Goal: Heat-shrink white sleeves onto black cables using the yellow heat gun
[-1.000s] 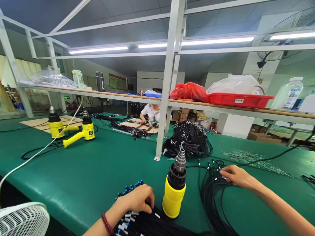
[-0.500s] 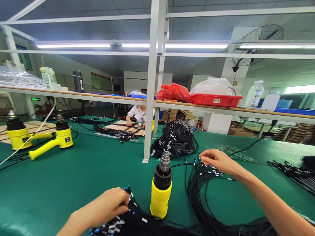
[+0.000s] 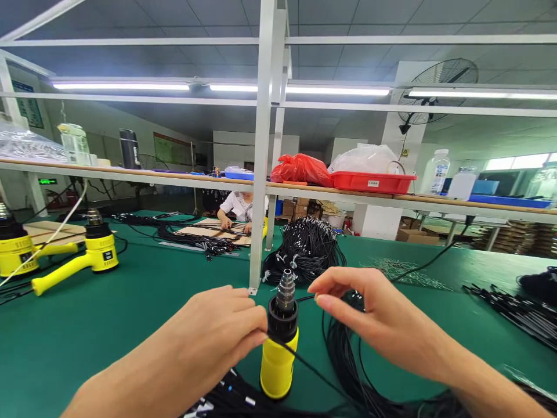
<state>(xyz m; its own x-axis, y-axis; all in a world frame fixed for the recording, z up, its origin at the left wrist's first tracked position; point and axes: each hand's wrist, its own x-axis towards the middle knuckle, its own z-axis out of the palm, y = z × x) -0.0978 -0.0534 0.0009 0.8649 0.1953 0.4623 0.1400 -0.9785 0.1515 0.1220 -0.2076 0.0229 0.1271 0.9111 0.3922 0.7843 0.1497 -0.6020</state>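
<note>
My left hand [image 3: 226, 331] is closed on a black cable [image 3: 304, 363], which runs from its fingertips down to the right, in front of a heat gun. That yellow heat gun [image 3: 278, 360] stands upright between my hands, its metal nozzle pointing up. My right hand [image 3: 361, 307] hovers right of the nozzle, thumb and fingers apart, with nothing visible between them. Beneath it lies a looped bundle of black cables [image 3: 343, 348]. Below my left hand is a pile of cables with white and blue ends [image 3: 230, 395].
A big coil of black cables [image 3: 304, 249] sits behind the heat gun, beside a white post [image 3: 262, 174]. Two more yellow heat guns [image 3: 102, 249] are at left. A shelf [image 3: 195, 177] crosses above the green table [image 3: 143, 319]. A co-worker [image 3: 239, 212] handles cables across from me.
My left hand has risen from the pile toward the heat gun with a cable. My right hand has left the looped bundle's ends and come left, nearer the nozzle. The view has shifted slightly.
</note>
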